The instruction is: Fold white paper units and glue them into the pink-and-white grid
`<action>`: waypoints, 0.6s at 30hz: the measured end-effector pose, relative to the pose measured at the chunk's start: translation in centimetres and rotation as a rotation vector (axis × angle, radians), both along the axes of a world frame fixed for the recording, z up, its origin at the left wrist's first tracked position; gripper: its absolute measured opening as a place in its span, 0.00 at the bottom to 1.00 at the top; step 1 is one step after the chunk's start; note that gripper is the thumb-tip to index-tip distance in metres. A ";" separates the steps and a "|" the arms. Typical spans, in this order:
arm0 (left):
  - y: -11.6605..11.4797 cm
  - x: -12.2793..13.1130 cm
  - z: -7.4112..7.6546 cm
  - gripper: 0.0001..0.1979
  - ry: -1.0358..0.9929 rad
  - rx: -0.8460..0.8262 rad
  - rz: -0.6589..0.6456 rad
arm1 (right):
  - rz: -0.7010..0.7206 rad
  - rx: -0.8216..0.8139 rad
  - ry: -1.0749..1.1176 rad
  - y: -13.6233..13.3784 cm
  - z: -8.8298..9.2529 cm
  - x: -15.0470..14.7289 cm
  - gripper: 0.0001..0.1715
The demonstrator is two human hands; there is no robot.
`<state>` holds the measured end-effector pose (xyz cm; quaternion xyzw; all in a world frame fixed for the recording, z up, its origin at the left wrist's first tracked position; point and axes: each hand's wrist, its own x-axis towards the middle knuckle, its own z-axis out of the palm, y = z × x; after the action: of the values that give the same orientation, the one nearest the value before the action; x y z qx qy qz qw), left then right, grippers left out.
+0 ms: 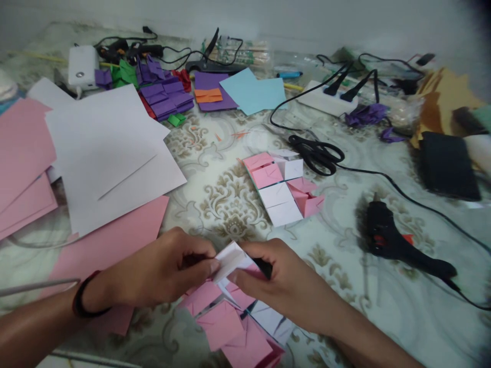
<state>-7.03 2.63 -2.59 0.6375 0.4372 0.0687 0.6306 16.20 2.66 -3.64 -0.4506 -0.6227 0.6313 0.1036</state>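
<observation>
Between my two hands, near the bottom middle, is a folded white paper piece (232,258). My left hand (178,268), with a dark band at the wrist, pinches its left side between thumb and fingers. From the right, my right hand (278,276) grips the same piece, its thumb on the front. Directly below lies a pink and white folded-paper assembly (222,319), partly covered by my right hand; whether the white piece is attached to it I cannot tell. A second pink and white folded-paper assembly (278,186) rests farther up the table.
Black scissors (318,153) and a black glue gun (402,243) with its cord lie to the right. White sheets (115,153) and pink sheets (111,245) spread leftward. Behind are purple folded pieces (166,97), light blue paper (257,92) and a white power strip (326,97).
</observation>
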 end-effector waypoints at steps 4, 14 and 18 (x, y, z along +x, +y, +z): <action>-0.1 -0.1 -0.2 0.19 -0.066 0.049 0.002 | 0.014 -0.092 0.009 0.0 0.3 0.0 0.07; -0.4 0.2 0.2 0.15 -0.025 0.033 -0.012 | -0.050 -0.212 0.039 0.0 0.1 -0.3 0.04; -0.2 0.0 0.1 0.15 0.017 0.047 -0.054 | -0.005 -0.170 0.004 0.0 0.3 -0.3 0.05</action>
<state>-7.00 2.45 -2.45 0.6643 0.4236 0.0564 0.6133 15.93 2.70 -3.32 -0.4582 -0.5656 0.6824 0.0677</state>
